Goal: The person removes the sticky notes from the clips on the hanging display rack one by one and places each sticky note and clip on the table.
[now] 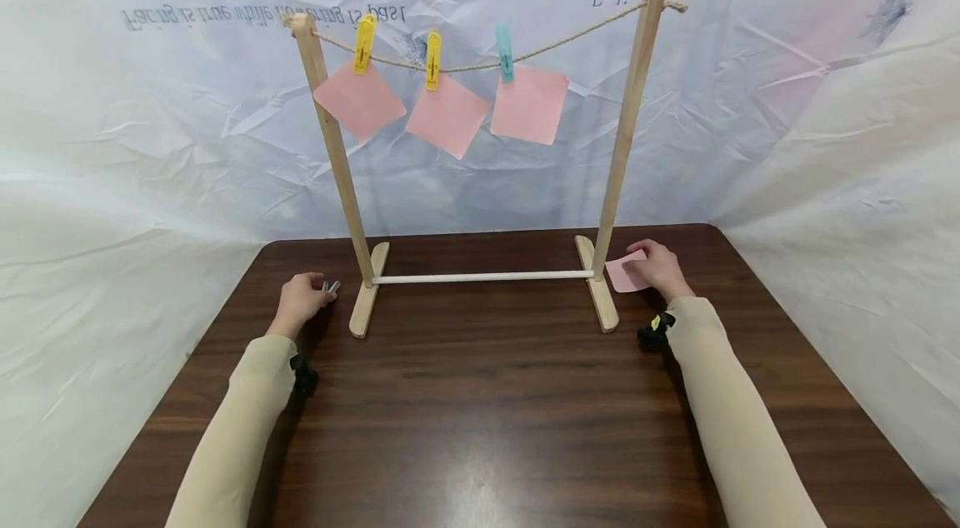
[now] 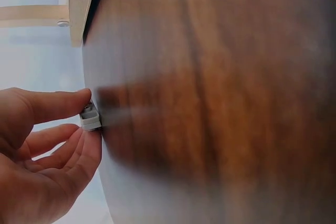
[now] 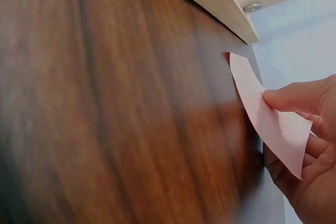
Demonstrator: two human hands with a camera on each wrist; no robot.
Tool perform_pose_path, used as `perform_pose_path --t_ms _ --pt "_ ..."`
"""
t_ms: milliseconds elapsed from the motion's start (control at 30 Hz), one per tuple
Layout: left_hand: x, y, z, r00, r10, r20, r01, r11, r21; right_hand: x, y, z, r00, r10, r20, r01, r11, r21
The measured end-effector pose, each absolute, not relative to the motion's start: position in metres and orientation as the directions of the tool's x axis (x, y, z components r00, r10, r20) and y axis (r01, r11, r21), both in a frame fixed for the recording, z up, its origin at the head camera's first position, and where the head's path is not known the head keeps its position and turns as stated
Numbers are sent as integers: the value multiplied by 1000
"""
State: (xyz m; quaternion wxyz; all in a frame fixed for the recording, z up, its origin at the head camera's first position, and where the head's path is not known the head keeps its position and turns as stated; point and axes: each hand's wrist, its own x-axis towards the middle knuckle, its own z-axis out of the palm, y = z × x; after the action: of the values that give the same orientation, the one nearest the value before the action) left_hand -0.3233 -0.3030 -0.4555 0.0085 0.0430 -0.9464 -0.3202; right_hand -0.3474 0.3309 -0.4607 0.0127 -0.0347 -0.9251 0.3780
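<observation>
Left of the rack, my left hand (image 1: 300, 301) pinches a small grey clothespin (image 2: 90, 119) between thumb and fingers, low over the table. On the other side, by the rack's right foot, my right hand (image 1: 658, 268) holds a square of pink paper (image 3: 278, 129), thumb on its face and fingers behind it. The paper is tilted and slightly bent, its lower edge close over the wood. Between the hands stands a wooden rack (image 1: 628, 120) with a rope (image 1: 577, 35) strung across its two posts.
Three pink paper squares hang from the rope: two by yellow clothespins (image 1: 432, 62), one by a teal clothespin (image 1: 504, 53). A white rod (image 1: 480, 276) joins the rack's feet. White printed sheeting (image 1: 465, 186) rises behind and beside the brown table (image 1: 480, 395).
</observation>
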Motion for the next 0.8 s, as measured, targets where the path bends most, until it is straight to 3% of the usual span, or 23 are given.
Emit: perform_pose_path --t_ms 800 --pt "-330 -305 -457 -995 -94 -15 -84 789 608 -353 309 -462 -996 83 14 47 680 -732"
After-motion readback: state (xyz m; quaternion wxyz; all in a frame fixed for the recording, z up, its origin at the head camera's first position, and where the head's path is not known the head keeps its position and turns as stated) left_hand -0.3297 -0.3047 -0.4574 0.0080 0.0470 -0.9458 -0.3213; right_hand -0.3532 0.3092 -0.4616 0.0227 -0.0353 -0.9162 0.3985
